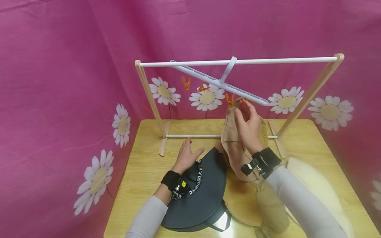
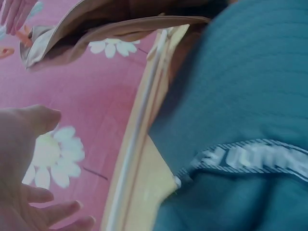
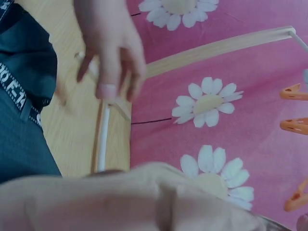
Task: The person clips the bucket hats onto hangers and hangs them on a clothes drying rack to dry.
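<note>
A beige cloth hat (image 1: pixel 230 132) hangs from the low end of a pale plastic hanger (image 1: pixel 205 78), with an orange clip (image 1: pixel 230 99) at its top edge. My right hand (image 1: pixel 250 127) is at the upper part of this hat, fingertips right by its top edge and the thumb lower down. In the left wrist view the right fingers (image 2: pixel 15 14) look straight. My left hand (image 1: pixel 185 158) hovers with spread fingers, holding nothing, near the rack's lower bar. Beneath its wrist lies a dark brimmed hat (image 1: pixel 211 191) with a lettered band.
The hanger hooks over the white top rod (image 1: pixel 282 60) of a wooden rack and tilts down to the right. Two more orange clips (image 1: pixel 186 83) hang along its left half. A tan hat (image 1: pixel 242 201) and a cream hat (image 1: pixel 315 185) lie on the wooden table (image 1: pixel 137 185).
</note>
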